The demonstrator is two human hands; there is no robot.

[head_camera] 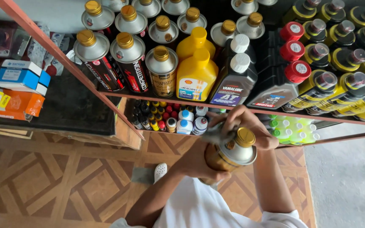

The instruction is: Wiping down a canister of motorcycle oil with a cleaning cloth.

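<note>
Left hand [197, 162] grips gold-capped metal can [231, 153]; contents unseen. Right hand [243, 124] closed on grey cloth [216, 134] atop it, below the bottle-packed shelf [174, 100].

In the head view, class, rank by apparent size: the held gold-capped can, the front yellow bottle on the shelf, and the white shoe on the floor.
1. Held gold-capped can, though nearness to the camera inflates it.
2. Front yellow bottle, close behind, so this order is unsure.
3. White shoe, clearly smallest.

Glossy metal can [229, 154] with gold cap, shiny plastic bottles [197, 74], matt rust-red metal shelf frame [157, 98], patterned wood-look floor [64, 177].
</note>
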